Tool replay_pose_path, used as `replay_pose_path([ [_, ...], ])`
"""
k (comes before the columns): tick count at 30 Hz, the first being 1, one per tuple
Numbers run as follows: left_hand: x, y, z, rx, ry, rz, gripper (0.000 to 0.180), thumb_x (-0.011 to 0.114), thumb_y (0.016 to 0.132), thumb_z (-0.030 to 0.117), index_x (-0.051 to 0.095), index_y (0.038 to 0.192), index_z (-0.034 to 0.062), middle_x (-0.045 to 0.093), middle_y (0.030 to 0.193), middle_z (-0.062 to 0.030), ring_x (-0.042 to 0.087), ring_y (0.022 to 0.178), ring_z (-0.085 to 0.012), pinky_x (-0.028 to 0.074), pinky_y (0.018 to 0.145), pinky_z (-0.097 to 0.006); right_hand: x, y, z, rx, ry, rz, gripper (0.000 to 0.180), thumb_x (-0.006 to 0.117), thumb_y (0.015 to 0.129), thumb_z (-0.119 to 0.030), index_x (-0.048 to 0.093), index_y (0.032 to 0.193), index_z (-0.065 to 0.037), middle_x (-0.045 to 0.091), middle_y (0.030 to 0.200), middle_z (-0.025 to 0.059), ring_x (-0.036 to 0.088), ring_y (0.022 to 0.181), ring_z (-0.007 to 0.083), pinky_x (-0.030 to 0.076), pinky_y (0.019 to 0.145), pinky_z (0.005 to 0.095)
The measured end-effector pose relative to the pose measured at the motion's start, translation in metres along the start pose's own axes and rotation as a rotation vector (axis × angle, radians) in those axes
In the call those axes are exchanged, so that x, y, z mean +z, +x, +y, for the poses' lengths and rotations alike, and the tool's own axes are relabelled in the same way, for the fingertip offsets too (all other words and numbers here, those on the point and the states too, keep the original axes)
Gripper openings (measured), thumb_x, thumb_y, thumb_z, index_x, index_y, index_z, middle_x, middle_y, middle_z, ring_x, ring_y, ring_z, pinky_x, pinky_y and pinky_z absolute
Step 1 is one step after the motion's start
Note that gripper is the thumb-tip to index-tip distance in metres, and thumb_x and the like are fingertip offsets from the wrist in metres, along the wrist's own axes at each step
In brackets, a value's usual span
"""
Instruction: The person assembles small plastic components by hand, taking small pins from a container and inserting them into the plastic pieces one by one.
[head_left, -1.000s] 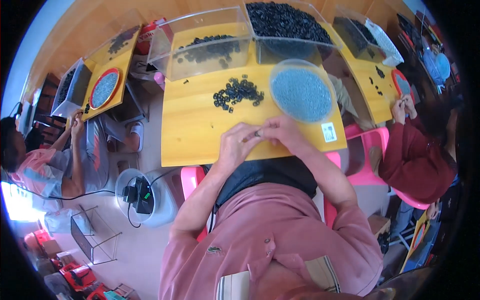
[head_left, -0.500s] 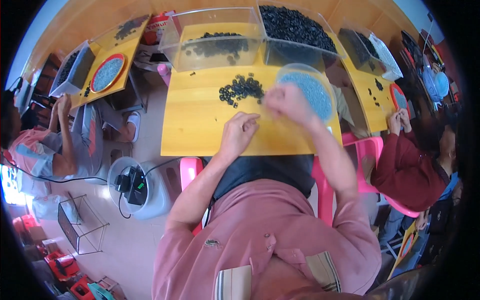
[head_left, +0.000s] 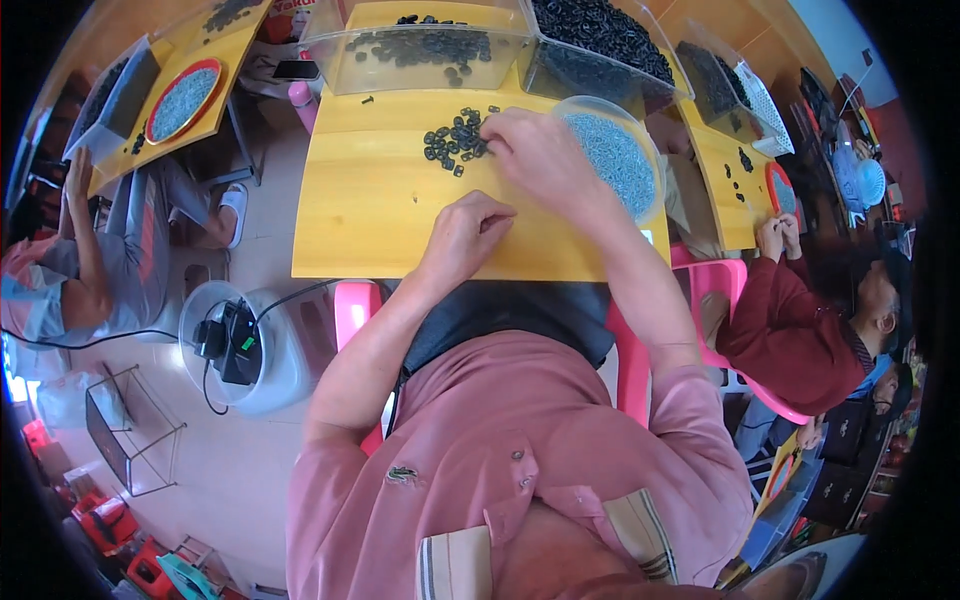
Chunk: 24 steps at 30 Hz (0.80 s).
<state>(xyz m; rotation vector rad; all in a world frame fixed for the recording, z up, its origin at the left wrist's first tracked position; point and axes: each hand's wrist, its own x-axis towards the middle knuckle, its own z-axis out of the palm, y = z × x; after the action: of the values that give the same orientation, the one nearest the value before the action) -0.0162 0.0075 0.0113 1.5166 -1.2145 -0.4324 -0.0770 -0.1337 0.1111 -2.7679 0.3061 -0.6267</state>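
Observation:
On the yellow table point(head_left: 350, 220) lies a loose pile of small black pieces point(head_left: 455, 142), some of them with holes. My right hand point(head_left: 535, 155) reaches over the pile's right side with its fingers bent down onto the pieces; whatever sits between the fingertips is hidden. Nearer to me, my left hand point(head_left: 462, 235) hovers by the table's front part, thumb and forefinger pinched together. Anything in that pinch is too small to make out. Right of my right hand stands a round clear tub point(head_left: 660, 180) full of small silvery-blue metal parts point(head_left: 610, 160).
At the table's back stand a clear bin point(head_left: 400, 75) with some black pieces and a fuller clear bin point(head_left: 600, 85). A dark screw-like bit point(head_left: 368, 99) lies near the left bin. People sit at side tables left and right. A pink bottle point(head_left: 303, 103) stands beyond the left edge.
My right hand has moved from beside the tub, where it was blurred, onto the black pile. My left hand stays pinched. The whole view has shifted slightly.

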Motion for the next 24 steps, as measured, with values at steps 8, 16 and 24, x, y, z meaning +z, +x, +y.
replay_pose_path([
  [8, 0.0, 0.0, -0.007, -0.029, 0.054, 0.064, 0.014, 0.069, 0.084, 0.007, 0.073, 0.097, 0.0014, 0.068, 0.09, -0.0125, 0.066, 0.072, -0.0218, 0.052, 0.067, -0.031, 0.048, 0.0, 0.053, 0.072, -0.037, -0.052, 0.019, 0.058, 0.078, 0.001, 0.068, 0.094, 0.002, 0.066, 0.096, 0.0223, 0.064, 0.091, 0.0397, 0.051, 0.083, 0.0474],
  [16, -0.002, 0.002, -0.007, -0.02, 0.043, 0.078, 0.013, 0.069, 0.083, 0.006, 0.073, 0.094, 0.0005, 0.067, 0.086, -0.0146, 0.066, 0.072, -0.0261, 0.052, 0.067, -0.034, 0.047, -0.004, 0.047, 0.088, -0.001, -0.054, 0.018, 0.059, 0.077, -0.001, 0.069, 0.093, 0.001, 0.066, 0.091, 0.0204, 0.064, 0.093, 0.0383, 0.05, 0.083, 0.0461],
  [24, -0.001, 0.001, -0.008, -0.026, 0.046, 0.054, 0.013, 0.07, 0.084, 0.008, 0.073, 0.096, 0.0019, 0.068, 0.088, -0.0124, 0.066, 0.071, -0.0222, 0.052, 0.067, -0.032, 0.053, -0.006, 0.043, 0.034, -0.139, -0.163, 0.013, 0.068, 0.074, -0.012, 0.069, 0.084, -0.003, 0.065, 0.086, 0.0153, 0.063, 0.087, 0.0342, 0.05, 0.077, 0.0437],
])
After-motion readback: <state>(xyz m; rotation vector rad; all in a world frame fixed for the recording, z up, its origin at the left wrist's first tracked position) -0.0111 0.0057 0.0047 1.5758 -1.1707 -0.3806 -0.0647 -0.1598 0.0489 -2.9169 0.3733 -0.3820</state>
